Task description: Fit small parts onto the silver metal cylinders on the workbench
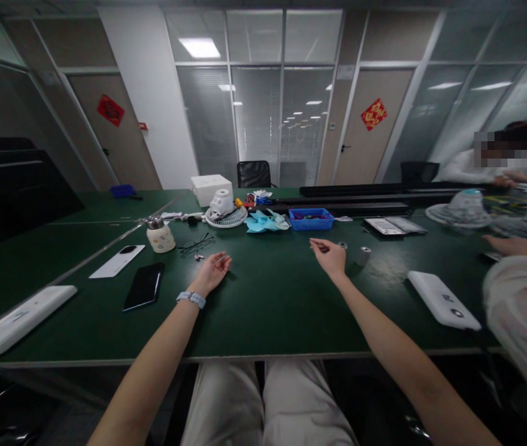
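Observation:
My left hand (214, 271) rests over the green table, half turned up, its fingers loosely curled and apart, with nothing seen in it. Just left of it lies a small white earbud (199, 257); black-framed glasses (197, 245) lie behind that. My right hand (330, 255) is held to the right of the middle, its fingers bent with a gap between them and no object visible there. Nearest to it are two short metal cylinders, one upright (364, 255) and one partly hidden behind the hand (343, 246).
A black phone (143, 286), white phone box (118, 261) and cream bottle (160, 236) stand left. Behind are a white fan (225, 210), light-blue fan blades (267, 222) and a blue basket (310, 223). A white device (443, 300) and a co-worker's sleeve (523, 303) are right.

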A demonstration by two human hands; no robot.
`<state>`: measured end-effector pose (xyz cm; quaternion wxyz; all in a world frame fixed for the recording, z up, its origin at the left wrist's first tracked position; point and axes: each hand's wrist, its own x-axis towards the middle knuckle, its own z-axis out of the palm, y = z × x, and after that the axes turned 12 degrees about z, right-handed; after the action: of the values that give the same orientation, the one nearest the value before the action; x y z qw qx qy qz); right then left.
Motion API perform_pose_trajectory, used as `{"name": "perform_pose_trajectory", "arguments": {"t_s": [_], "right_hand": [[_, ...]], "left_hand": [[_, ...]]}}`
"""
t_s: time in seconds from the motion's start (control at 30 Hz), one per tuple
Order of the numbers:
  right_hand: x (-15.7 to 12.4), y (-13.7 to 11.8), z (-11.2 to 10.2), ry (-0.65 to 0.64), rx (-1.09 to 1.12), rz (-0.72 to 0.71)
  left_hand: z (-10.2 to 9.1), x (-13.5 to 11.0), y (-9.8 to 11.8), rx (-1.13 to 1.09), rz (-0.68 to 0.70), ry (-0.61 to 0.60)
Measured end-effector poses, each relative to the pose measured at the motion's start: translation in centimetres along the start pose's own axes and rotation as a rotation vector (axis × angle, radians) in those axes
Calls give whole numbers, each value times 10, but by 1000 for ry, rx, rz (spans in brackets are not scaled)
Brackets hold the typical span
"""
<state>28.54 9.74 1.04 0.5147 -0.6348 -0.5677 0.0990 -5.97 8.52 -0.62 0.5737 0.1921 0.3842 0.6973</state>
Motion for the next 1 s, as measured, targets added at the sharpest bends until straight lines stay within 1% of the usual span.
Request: {"name": "perform_pose_trajectory", "arguments": {"t_s": [0.07,0.1,0.17,0.27,0.33,0.37,0.43,0.53,0.6,0.67,0.77,1.0], "right_hand": [[3,7,-4,-64,-66,106],[5,9,-6,-59,-102,150],[10,11,-12,9,-162,205],[18,14,-26,165,-229,233],[19,17,-34,208,-298,249],[19,18,-36,192,-345,258],[16,21,-35,95,-465,273],[11,23,-25,-91,-652,310],[11,25,-15,-149,-741,342],[12,27,-8,-157,-789,365],[16,30,-1,-143,-803,378],[16,31,-2,-121,-801,376]], "left_hand": [[0,0,0,9,3,1],[-1,0,0,11,4,2],[-1,-1,0,13,5,5],[-1,-1,0,17,2,13],[0,-2,0,17,-1,19],[1,-2,0,16,-2,21],[2,-3,0,13,-2,23],[3,-5,0,11,-2,30],[4,-5,0,15,-2,31],[4,-6,0,21,0,28],[4,-7,1,27,2,32],[5,-9,1,26,5,28]]}}
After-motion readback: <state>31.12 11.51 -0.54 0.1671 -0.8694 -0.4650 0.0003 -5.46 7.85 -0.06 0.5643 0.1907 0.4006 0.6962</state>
